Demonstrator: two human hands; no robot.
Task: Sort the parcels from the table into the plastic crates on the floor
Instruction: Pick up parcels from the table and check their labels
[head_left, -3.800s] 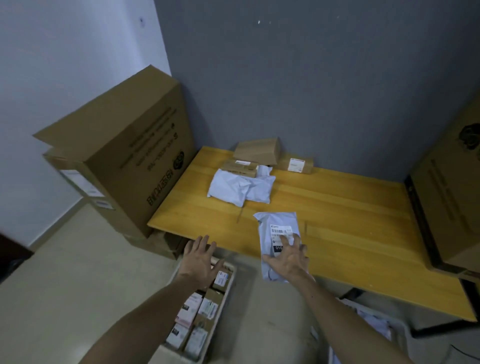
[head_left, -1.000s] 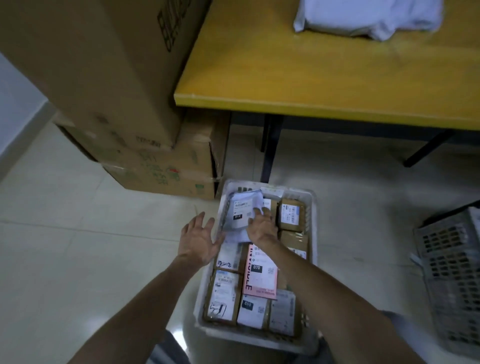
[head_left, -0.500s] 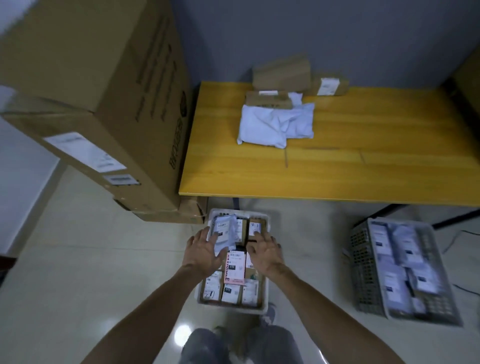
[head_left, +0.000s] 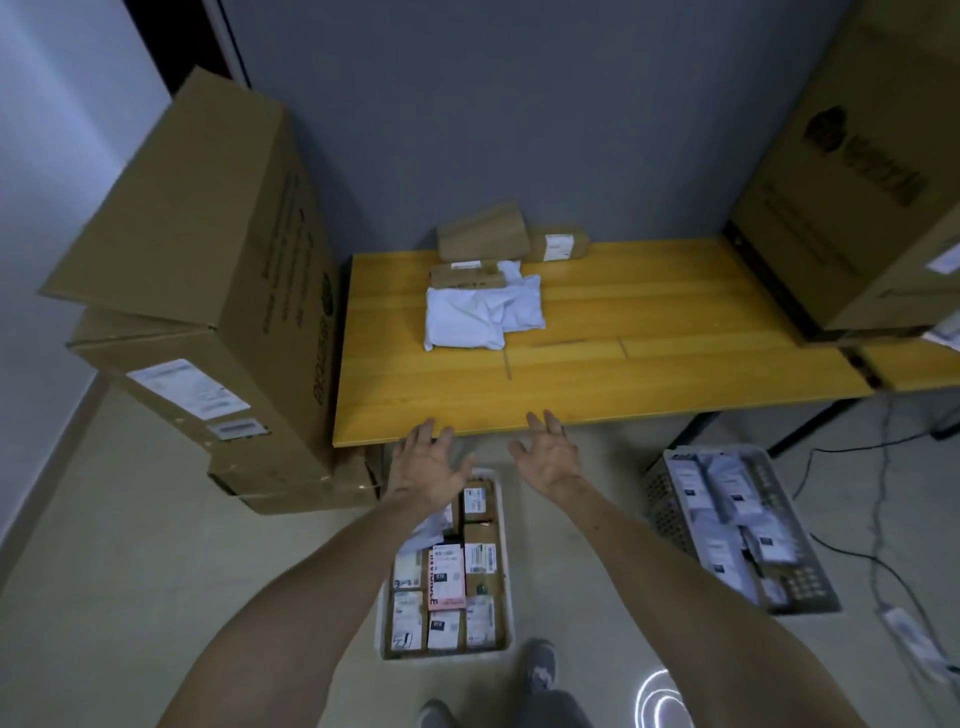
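Observation:
My left hand (head_left: 428, 467) and my right hand (head_left: 548, 452) hover empty with spread fingers just below the front edge of the yellow wooden table (head_left: 649, 374). Beneath them on the floor stands a white crate (head_left: 506, 597) packed with small labelled boxes and a pink parcel (head_left: 445, 577); a white mailer bag (head_left: 428, 527) lies in it, partly hidden by my left forearm. On the table's far left lie two white mailer bags (head_left: 478, 314), a flat brown box (head_left: 465, 275) and two brown boxes (head_left: 511, 236) against the wall. A grey crate (head_left: 795, 577) at right holds white mailers.
Large cardboard cartons (head_left: 218, 270) are stacked left of the table, touching its edge. Another big carton (head_left: 872, 176) sits on the table's right end. Cables (head_left: 878, 519) trail on the floor at the right. My shoes (head_left: 540, 670) stand just behind the white crate.
The white mailer left my hands and now lies in the white crate. Both hands have risen, empty, toward the table edge, and my view has lifted to the table.

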